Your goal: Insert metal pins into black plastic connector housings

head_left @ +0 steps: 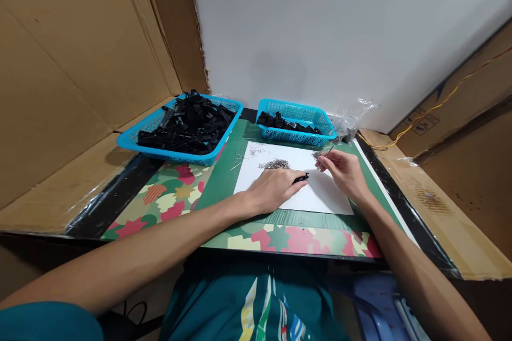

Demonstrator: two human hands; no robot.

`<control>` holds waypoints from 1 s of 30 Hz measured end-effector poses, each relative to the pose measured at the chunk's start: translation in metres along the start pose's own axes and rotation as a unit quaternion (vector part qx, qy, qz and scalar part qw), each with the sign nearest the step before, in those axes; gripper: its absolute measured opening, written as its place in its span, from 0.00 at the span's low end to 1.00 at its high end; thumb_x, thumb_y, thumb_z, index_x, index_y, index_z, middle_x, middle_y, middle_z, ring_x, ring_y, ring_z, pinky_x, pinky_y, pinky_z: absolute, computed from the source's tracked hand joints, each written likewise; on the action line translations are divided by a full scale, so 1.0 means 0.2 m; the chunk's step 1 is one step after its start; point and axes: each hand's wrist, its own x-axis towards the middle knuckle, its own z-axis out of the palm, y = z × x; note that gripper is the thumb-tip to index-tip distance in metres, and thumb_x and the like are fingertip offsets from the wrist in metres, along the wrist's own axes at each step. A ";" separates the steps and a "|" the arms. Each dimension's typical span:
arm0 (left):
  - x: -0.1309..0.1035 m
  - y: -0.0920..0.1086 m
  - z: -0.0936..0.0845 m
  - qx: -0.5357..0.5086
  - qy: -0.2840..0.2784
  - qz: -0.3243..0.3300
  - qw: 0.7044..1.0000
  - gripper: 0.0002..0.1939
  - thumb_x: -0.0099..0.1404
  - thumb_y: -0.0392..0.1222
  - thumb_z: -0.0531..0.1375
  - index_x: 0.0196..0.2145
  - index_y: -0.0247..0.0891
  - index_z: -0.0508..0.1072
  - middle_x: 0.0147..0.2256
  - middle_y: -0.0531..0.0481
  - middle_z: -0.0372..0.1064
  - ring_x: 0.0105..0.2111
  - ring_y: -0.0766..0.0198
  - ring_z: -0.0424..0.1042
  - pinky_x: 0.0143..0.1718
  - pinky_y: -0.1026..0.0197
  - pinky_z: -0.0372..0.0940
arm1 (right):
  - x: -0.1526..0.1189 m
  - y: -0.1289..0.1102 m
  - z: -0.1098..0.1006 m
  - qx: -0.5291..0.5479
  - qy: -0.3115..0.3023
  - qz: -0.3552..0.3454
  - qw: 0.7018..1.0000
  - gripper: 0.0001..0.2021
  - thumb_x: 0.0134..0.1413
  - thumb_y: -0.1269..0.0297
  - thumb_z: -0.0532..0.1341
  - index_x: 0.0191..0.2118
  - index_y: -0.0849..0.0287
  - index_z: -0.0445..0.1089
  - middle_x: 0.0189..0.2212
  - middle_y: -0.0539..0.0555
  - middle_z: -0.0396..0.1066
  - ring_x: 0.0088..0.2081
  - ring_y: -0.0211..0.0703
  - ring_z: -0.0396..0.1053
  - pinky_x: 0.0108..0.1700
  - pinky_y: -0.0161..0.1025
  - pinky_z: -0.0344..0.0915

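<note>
My left hand point(276, 187) rests low over a white sheet point(256, 170), its fingers closed round a small black plastic piece point(302, 177) whose end pokes out past the fingertips. To the right, my right hand point(340, 169) is raised a little above the sheet in a pinch, with a thin, slender tool like tweezers point(329, 151) sticking up from between thumb and fingers. A pile of tiny metal parts point(277, 164) lies just beyond my left hand. A smaller heap of the same sort point(316, 154) sits beside my right fingertips, partly hidden.
A large blue basket point(208, 157) heaped with black plastic pieces point(192, 122) stands at the left. Behind the sheet is a smaller blue basket point(296, 136) with fewer pieces. A clear plastic bag point(352, 122) leans beside it. Cardboard walls point(80, 37) flank the table; a yellow wire point(436, 107) hangs right.
</note>
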 end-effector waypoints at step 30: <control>0.01 -0.02 0.02 0.007 0.004 -0.005 1.000 0.21 0.77 0.49 0.54 0.59 0.43 0.79 0.43 0.42 0.83 0.41 0.48 0.82 0.42 0.53 0.72 | -0.03 0.02 0.09 -0.009 -0.009 0.022 1.000 0.14 0.61 0.52 0.67 0.31 0.54 0.68 0.22 0.53 0.76 0.24 0.47 0.76 0.32 0.43 0.70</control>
